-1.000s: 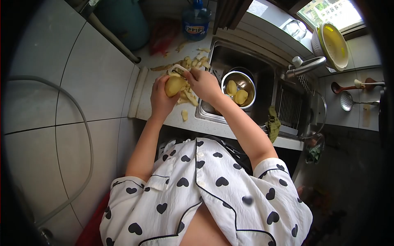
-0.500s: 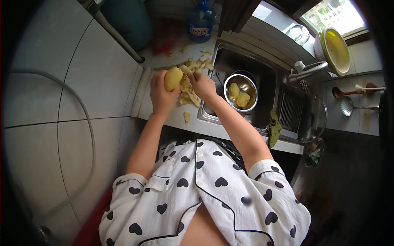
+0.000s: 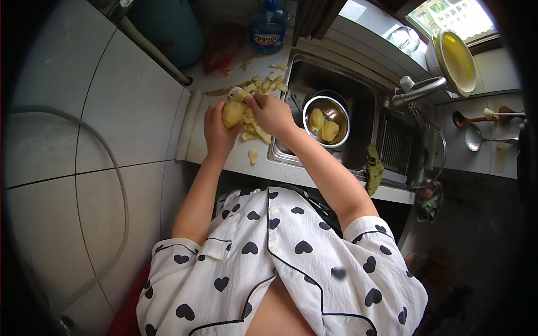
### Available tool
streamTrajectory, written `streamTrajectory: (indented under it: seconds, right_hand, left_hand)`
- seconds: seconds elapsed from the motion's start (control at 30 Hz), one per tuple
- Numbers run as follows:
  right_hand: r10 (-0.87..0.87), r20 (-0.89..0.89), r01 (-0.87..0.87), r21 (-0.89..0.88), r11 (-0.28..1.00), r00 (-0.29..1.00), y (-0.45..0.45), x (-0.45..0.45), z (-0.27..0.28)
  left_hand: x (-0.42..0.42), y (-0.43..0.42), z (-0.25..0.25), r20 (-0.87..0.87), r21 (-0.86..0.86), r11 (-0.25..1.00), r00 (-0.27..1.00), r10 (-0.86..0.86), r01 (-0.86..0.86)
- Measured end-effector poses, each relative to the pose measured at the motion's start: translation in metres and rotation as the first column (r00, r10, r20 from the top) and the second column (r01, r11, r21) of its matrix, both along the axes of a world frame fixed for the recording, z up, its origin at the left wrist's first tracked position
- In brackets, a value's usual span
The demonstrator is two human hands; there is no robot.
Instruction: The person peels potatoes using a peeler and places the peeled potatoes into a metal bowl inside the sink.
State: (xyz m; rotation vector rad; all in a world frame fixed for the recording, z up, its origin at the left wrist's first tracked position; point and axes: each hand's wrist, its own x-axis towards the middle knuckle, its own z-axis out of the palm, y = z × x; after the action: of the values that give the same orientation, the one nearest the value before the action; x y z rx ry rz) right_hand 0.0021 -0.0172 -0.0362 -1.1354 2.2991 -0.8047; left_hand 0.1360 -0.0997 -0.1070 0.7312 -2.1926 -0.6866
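My left hand (image 3: 218, 130) is wrapped round a yellow, peeled-looking potato (image 3: 232, 113) above the counter. Closed and touching the potato's upper end, my right hand (image 3: 272, 113) grips what looks like a peeler (image 3: 236, 91); its pale end shows past my fingers and the handle is hidden. Potato peelings (image 3: 268, 85) lie heaped behind and under both hands, and one loose strip (image 3: 253, 156) is nearer the counter's front edge. Two peeled potatoes (image 3: 329, 131) rest in a steel bowl (image 3: 343, 142) to the right of my hands.
The bowl stands in a metal sink (image 3: 358, 101) with a faucet (image 3: 419, 94) at its right. A green cloth (image 3: 374, 171) hangs over the front edge. A blue bottle (image 3: 268, 32) and a red plastic bag (image 3: 224, 47) are behind. Tiled wall (image 3: 134, 101) borders the left.
My right hand has moved left, onto the potato's upper end, and the peeler's pale end now shows there. The potato has tilted slightly in my left hand. The camera view has shifted slightly.
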Motion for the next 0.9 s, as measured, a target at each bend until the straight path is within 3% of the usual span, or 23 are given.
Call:
streamTrajectory:
  seconds: [0.17, 0.27, 0.37, 0.47, 0.57, 0.6, 0.7, 0.9]
  right_hand:
    - [0.008, -0.032, -0.006, 0.077, 0.997, 0.999, -0.008, -0.001, -0.014]
    - [0.022, -0.065, -0.012, 0.145, 0.989, 0.998, -0.014, -0.004, -0.036]
    - [-0.033, -0.041, 0.039, 0.144, 0.989, 0.999, -0.012, -0.005, -0.065]
    - [-0.055, -0.002, 0.054, 0.126, 0.991, 0.999, -0.010, -0.007, -0.049]
    - [-0.084, -0.042, 0.082, -0.051, 0.995, 0.996, -0.007, 0.000, -0.029]
    - [-0.092, -0.073, 0.084, -0.106, 0.991, 0.993, -0.007, 0.001, -0.026]
    - [-0.108, -0.010, 0.107, -0.058, 0.993, 0.994, -0.004, -0.003, -0.024]
    - [0.010, -0.026, -0.009, 0.026, 1.000, 1.000, -0.004, -0.005, -0.006]
  left_hand:
    - [0.004, 0.001, -0.006, 0.063, -0.034, 0.998, 0.996, 0.064, -0.062]
    - [0.006, 0.000, -0.006, 0.006, -0.099, 0.994, 0.999, 0.035, -0.034]
    - [-0.003, -0.003, 0.011, -0.111, -0.059, 0.998, 0.994, -0.006, -0.001]
    - [0.004, -0.006, 0.002, -0.063, 0.177, 0.984, 0.998, 0.012, -0.001]
    - [0.001, -0.002, -0.004, -0.121, 0.505, 0.860, 0.993, -0.007, 0.068]
    - [0.000, -0.002, -0.005, -0.087, 0.498, 0.866, 0.996, -0.013, 0.055]
    - [-0.002, -0.001, -0.002, 0.012, 0.425, 0.905, 0.999, -0.032, 0.024]
    - [0.000, 0.002, 0.017, 0.136, 0.258, 0.964, 0.990, 0.028, -0.063]
